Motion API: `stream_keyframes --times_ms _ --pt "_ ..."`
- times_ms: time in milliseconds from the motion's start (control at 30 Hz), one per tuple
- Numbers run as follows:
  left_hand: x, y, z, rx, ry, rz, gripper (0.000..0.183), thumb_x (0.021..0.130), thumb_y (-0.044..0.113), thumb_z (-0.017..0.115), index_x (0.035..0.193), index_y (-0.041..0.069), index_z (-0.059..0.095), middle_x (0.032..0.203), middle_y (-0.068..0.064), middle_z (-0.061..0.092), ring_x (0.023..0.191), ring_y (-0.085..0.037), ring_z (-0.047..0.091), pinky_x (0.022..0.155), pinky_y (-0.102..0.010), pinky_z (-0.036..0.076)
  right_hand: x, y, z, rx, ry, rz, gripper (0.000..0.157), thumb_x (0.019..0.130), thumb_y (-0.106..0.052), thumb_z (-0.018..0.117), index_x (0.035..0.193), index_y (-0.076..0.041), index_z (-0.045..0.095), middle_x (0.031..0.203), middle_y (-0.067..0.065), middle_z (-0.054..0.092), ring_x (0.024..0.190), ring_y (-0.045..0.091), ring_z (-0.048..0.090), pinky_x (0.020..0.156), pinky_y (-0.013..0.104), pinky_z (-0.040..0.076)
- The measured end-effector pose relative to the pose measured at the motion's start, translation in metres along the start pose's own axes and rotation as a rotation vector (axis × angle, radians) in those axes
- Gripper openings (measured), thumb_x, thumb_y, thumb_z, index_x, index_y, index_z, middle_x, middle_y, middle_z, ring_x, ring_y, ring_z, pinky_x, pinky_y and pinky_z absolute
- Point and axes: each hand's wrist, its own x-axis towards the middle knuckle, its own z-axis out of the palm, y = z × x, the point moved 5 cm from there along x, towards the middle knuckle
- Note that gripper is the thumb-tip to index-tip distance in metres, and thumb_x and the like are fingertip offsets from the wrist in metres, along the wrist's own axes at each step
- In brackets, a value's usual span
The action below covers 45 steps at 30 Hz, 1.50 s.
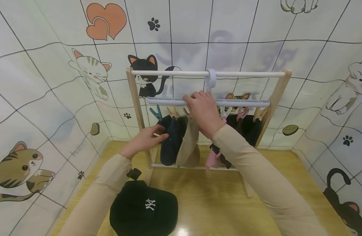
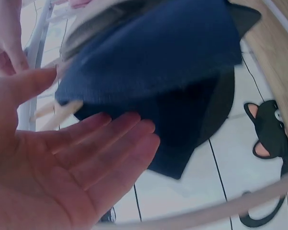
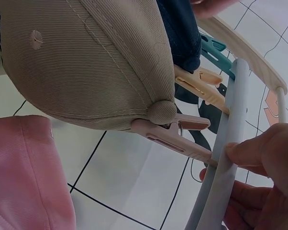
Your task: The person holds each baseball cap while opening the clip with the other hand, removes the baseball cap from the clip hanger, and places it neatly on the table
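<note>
A pale clip hanger (image 1: 169, 102) hooks over the rack's top rod, with several coloured clothes pegs along its bar. My right hand (image 1: 205, 113) grips that bar near its middle; in the right wrist view, thumb and fingers (image 3: 249, 151) close around it. A navy cap (image 1: 170, 147) hangs from a yellowish peg (image 3: 201, 86). Beside it, a beige cap (image 3: 101, 62) is clipped by a pale pink peg (image 3: 172, 139). My left hand (image 1: 143, 141) is at the navy cap's left side, palm up and fingers extended in the left wrist view.
The wooden rack (image 1: 135, 98) stands on a yellow wood-grain table (image 1: 198, 203). A dark green cap (image 1: 142, 209) lies in front of it. Pink (image 1: 213, 159) and dark caps hang farther right. Cat-patterned tiled sheeting (image 1: 183, 26) surrounds the table.
</note>
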Motion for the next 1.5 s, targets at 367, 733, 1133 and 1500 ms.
stream_keyframes --times_ms 367,733,1133,1500 --pt "0.024 0.016 0.002 0.081 0.072 -0.053 0.061 0.093 0.035 0.062 0.136 -0.006 0.045 0.12 -0.022 0.06 0.106 -0.034 0.06 0.091 -0.045 0.046 0.005 -0.006 0.002 -0.017 -0.008 -0.025 0.026 0.096 -0.015 0.062 0.12 -0.01 0.066 0.109 0.011 0.067 0.102 0.03 0.059 0.093 0.042 0.043" --pt "0.023 0.022 0.008 0.182 0.16 0.062 0.036 0.093 0.009 0.061 0.127 -0.001 0.056 0.116 -0.02 0.064 0.101 -0.036 0.062 0.084 -0.047 0.048 0.004 -0.007 0.002 -0.035 0.005 -0.039 0.025 0.097 -0.014 0.06 0.12 -0.008 0.066 0.108 0.012 0.066 0.101 0.03 0.058 0.093 0.043 0.042" --pt "0.02 0.032 0.01 0.195 0.115 0.117 0.031 0.094 0.008 0.062 0.123 0.0 0.058 0.079 -0.01 0.062 0.065 -0.022 0.054 0.066 -0.037 0.043 -0.003 -0.009 0.002 0.017 0.156 -0.088 0.028 0.087 -0.003 0.068 0.112 -0.002 0.056 0.098 0.016 0.05 0.088 0.032 0.047 0.076 0.047 0.042" --pt "0.022 0.037 0.017 0.27 0.126 0.143 0.019 0.092 0.006 0.063 0.109 -0.001 0.06 0.08 -0.011 0.062 0.07 -0.026 0.058 0.068 -0.039 0.045 -0.007 -0.02 -0.001 -0.078 0.074 -0.05 0.024 0.093 -0.023 0.062 0.107 -0.004 0.064 0.091 0.012 0.061 0.081 0.027 0.061 0.069 0.042 0.05"
